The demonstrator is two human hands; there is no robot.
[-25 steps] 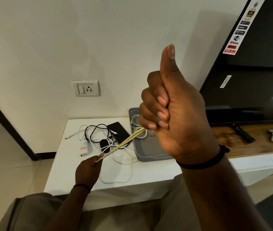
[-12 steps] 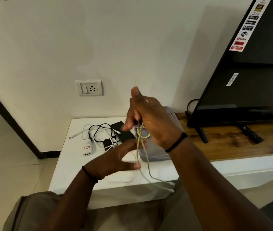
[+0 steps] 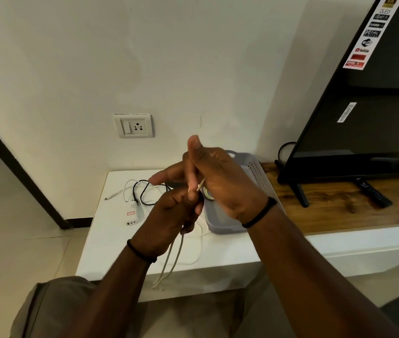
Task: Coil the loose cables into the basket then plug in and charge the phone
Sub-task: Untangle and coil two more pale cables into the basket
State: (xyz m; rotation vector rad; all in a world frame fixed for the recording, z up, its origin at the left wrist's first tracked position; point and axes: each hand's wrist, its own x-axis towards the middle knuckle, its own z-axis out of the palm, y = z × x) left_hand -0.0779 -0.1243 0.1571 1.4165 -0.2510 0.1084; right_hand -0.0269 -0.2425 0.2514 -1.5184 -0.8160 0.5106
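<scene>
Hands meet above the white table (image 3: pixel 101 242). Left hand (image 3: pixel 169 220) grips the pale cable (image 3: pixel 173 262), fingers curled, strands hanging below. Right hand (image 3: pixel 220 181) pinches the cable's end, forefinger extended. Grey basket (image 3: pixel 258 172) sits just beyond, right; the hands hide most of it. Phone not discernible.

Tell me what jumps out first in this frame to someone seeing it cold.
Two hands meet mid-frame over the white table: the left hand grips a pale cable whose strands dangle below it, the right hand pinches its upper end. Behind them sits a grey basket; a black TV fills the right.
</scene>
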